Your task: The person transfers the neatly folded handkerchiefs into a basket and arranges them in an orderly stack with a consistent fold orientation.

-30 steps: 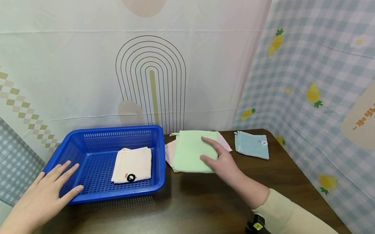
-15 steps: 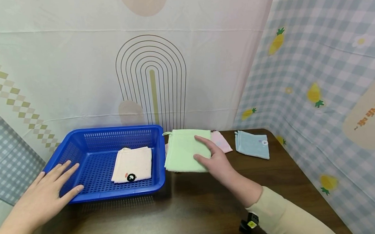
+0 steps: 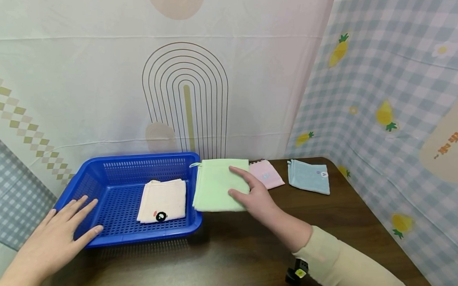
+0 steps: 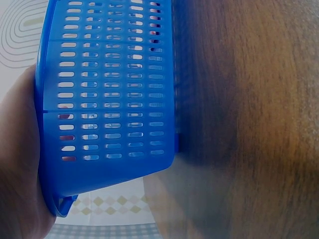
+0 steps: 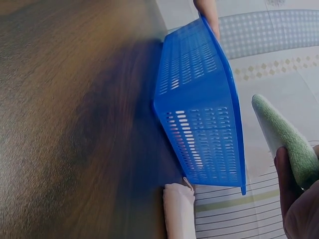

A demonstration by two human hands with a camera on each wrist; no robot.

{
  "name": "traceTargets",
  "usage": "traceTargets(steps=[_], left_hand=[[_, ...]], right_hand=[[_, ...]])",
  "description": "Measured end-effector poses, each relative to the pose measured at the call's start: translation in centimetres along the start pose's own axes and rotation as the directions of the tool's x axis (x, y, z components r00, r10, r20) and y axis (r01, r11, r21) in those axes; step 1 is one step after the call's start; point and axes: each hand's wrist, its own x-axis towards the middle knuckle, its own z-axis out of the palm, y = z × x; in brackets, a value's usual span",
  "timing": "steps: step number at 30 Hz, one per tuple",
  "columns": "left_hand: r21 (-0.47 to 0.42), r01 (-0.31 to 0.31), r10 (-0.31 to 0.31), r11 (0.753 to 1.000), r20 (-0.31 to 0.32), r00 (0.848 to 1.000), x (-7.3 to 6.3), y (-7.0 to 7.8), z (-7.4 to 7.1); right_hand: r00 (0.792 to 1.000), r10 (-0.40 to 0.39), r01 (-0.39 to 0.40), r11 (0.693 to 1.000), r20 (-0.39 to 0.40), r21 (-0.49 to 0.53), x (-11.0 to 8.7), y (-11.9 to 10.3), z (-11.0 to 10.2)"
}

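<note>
My right hand pinches a folded light green towel by its right side. In the right wrist view that towel hangs above the table, clear of it, with its left part over the right rim of a blue plastic basket. Inside the basket a folded cream towel with a small black motif lies flat. My left hand rests on the basket's front left corner, fingers spread and straight. Beside the basket a pale towel shows in the right wrist view; the green towel hides it from the head view.
A folded pink towel lies right of the green one. Farther right is a folded blue towel near the edge of the dark wooden table. Patterned cloth hangs behind and along the sides.
My right hand has carried the green towel left until it overlaps the basket's right rim, uncovering more of the pink towel. The left hand and the basket have stayed put.
</note>
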Motion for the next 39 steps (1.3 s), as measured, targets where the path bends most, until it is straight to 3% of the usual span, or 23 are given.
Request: traceTargets(steps=[24,39], left_hand=[[0.004,-0.008,0.008,1.0,-0.019,1.0,-0.2,-0.1,0.1],[0.004,-0.009,0.009,1.0,-0.021,1.0,-0.2,0.0,0.1]], right_hand=[[0.998,0.051,-0.052,0.999,0.021,0.016,0.8,-1.0,3.5],[0.998,0.03,-0.029,0.999,0.053,-0.019,2.1,-1.3,5.5]])
